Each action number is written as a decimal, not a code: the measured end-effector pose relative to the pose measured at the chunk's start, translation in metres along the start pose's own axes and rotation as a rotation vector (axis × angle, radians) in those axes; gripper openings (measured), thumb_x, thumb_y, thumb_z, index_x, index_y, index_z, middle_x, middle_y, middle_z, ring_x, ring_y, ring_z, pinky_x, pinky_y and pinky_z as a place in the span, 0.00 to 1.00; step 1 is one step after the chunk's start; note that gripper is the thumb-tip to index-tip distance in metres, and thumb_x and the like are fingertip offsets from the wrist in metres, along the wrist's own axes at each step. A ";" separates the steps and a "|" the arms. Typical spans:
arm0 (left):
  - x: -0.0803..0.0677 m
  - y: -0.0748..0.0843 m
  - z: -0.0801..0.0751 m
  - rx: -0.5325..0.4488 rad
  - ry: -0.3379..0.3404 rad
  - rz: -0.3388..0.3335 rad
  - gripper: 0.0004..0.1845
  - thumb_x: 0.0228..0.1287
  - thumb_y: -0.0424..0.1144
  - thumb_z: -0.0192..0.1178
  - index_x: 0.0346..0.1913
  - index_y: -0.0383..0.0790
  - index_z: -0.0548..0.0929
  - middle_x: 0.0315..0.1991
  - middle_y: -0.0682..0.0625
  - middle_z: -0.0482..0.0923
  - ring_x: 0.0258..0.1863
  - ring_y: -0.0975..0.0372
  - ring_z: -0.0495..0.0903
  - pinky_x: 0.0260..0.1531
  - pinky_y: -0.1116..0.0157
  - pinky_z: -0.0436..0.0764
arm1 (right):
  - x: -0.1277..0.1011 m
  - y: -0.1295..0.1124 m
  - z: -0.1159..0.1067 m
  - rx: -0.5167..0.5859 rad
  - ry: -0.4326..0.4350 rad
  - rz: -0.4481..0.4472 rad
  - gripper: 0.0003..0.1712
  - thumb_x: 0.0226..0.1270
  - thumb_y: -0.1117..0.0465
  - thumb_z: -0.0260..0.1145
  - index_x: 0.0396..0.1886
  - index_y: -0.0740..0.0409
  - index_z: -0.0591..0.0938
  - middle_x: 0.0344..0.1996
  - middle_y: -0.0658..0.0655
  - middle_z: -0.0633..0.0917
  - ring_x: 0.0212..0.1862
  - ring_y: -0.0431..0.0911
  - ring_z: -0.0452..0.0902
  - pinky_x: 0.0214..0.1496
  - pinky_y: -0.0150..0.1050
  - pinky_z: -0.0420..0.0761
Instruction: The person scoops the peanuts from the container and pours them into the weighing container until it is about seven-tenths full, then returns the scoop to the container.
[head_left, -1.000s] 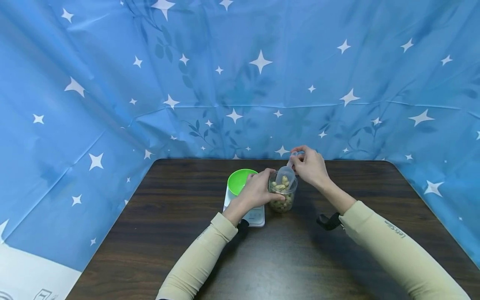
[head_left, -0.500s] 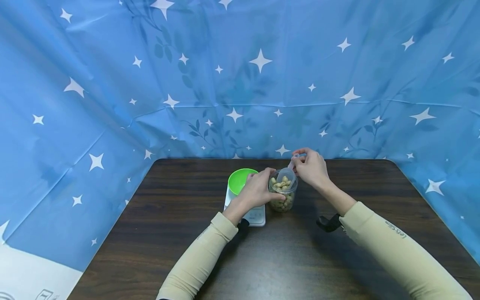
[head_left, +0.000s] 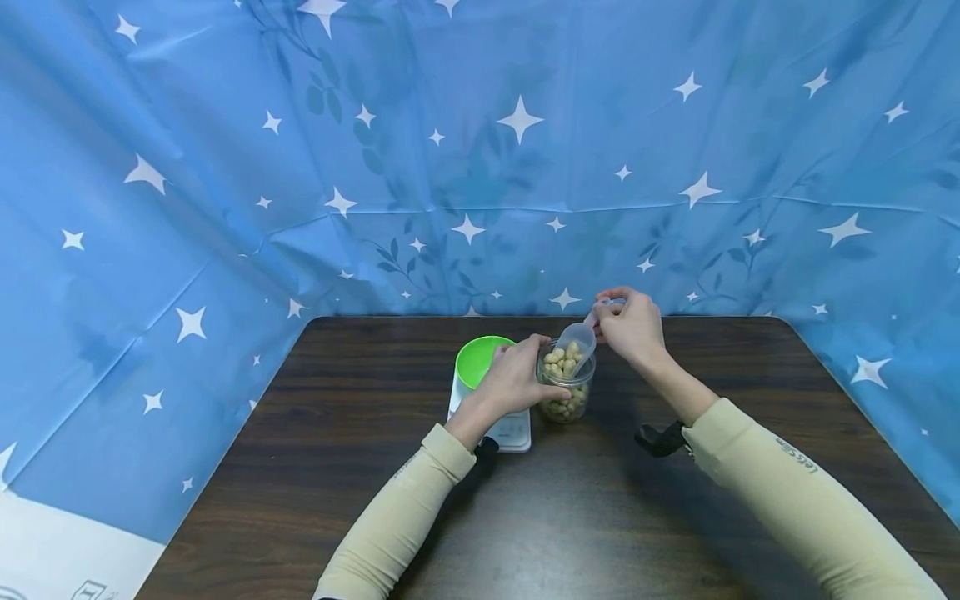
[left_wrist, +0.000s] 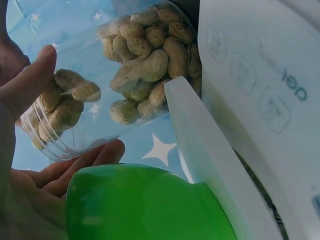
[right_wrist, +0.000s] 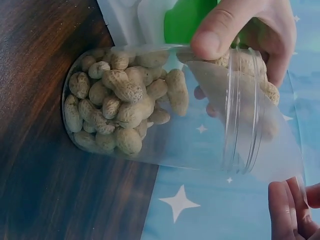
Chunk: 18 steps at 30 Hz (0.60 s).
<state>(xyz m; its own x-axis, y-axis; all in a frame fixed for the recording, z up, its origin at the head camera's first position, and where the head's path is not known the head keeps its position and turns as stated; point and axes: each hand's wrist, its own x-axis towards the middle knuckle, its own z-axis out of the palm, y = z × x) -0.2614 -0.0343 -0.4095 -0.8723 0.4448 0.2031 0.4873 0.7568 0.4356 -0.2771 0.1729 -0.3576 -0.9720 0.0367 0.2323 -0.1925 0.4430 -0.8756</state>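
The right hand [head_left: 633,327] has lifted a little since 0.5 s ago, pinching the handle of the clear plastic scoop [head_left: 576,337], whose bowl now tilts at the mouth of the peanut jar [head_left: 566,385] instead of digging lower. That reads as a scoop of peanuts [right_wrist: 117,102] coming up and out. The left hand [head_left: 516,379] stays wrapped around the jar, steadying it on the dark wooden table [head_left: 300,467], just beside the white kitchen scale [head_left: 510,432] carrying the green bowl [head_left: 480,360].
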 end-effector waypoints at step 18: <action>0.001 0.002 -0.002 0.004 -0.001 0.003 0.48 0.52 0.60 0.79 0.70 0.38 0.71 0.60 0.48 0.81 0.57 0.60 0.80 0.60 0.50 0.69 | 0.006 0.015 -0.015 0.335 0.016 0.234 0.23 0.80 0.63 0.56 0.67 0.73 0.71 0.23 0.49 0.86 0.27 0.38 0.85 0.39 0.41 0.87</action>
<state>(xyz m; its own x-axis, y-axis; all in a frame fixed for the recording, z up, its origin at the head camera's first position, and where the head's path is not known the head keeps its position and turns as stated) -0.2613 -0.0331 -0.4067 -0.8709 0.4473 0.2036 0.4900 0.7572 0.4319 -0.2840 0.1931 -0.3635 -0.9930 0.1170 0.0146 -0.0023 0.1051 -0.9945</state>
